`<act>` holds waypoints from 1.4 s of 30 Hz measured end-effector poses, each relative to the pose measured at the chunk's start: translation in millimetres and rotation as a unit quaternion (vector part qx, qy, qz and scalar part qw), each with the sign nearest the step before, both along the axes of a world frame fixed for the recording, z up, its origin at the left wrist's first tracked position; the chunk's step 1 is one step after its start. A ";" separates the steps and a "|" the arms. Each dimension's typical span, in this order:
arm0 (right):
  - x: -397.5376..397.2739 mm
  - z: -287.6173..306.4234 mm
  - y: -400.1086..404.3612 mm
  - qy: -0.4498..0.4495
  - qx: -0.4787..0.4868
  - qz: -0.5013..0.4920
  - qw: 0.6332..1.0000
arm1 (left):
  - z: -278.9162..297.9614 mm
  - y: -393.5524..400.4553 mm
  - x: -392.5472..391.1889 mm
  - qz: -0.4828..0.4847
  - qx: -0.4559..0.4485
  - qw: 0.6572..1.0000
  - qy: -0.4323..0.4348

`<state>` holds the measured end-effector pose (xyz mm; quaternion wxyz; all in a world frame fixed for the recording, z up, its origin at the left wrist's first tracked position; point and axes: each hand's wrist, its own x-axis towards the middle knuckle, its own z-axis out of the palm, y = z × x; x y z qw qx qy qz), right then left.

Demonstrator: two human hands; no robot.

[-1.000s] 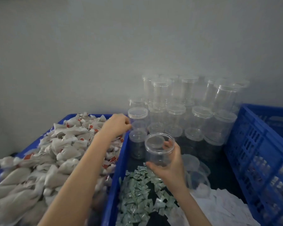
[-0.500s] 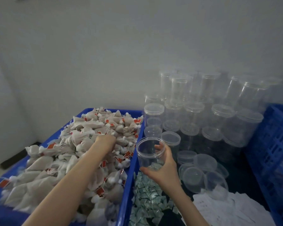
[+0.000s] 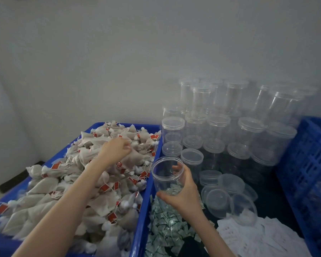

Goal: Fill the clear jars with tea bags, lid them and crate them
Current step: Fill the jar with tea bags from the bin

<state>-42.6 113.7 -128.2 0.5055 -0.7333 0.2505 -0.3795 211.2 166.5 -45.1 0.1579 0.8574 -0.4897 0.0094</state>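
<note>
My right hand (image 3: 183, 191) grips an open, empty clear jar (image 3: 166, 173) with no lid, held just right of the blue bin's wall. My left hand (image 3: 115, 150) reaches into the blue bin (image 3: 141, 210) and pinches a beige tea bag (image 3: 135, 157) on top of the heap of tea bags (image 3: 78, 182) with red tags. Behind the held jar stand several lidded clear jars (image 3: 213, 130), stacked against the wall. Loose clear lids (image 3: 228, 191) lie to the right of my right hand.
A pile of small green-white sachets (image 3: 167, 223) lies below the held jar. White paper slips (image 3: 258, 236) sit at the lower right. A blue slatted crate (image 3: 308, 164) stands at the right edge. A grey wall closes the back.
My left hand has moved from the bin's far right corner into the heap and taken hold of a tea bag. The held jar came closer to the bin wall. The view shifted left.
</note>
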 end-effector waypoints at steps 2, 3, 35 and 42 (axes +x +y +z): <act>2.0 -0.5 0.0 -0.001 0.003 0.005 1.000 | 10.3 2.3 -8.3 -0.024 -0.067 0.993 0.089; 3.1 -1.0 -0.1 0.000 0.006 0.008 1.000 | 17.9 3.8 -13.0 -0.041 -0.097 0.989 0.104; 6.0 -8.4 3.4 0.026 -0.011 0.002 1.000 | -10.6 12.4 13.1 0.102 0.191 0.962 -0.168; 9.7 -9.8 1.7 0.031 -0.005 0.009 0.999 | -6.7 12.8 16.7 0.070 -0.024 0.996 -0.046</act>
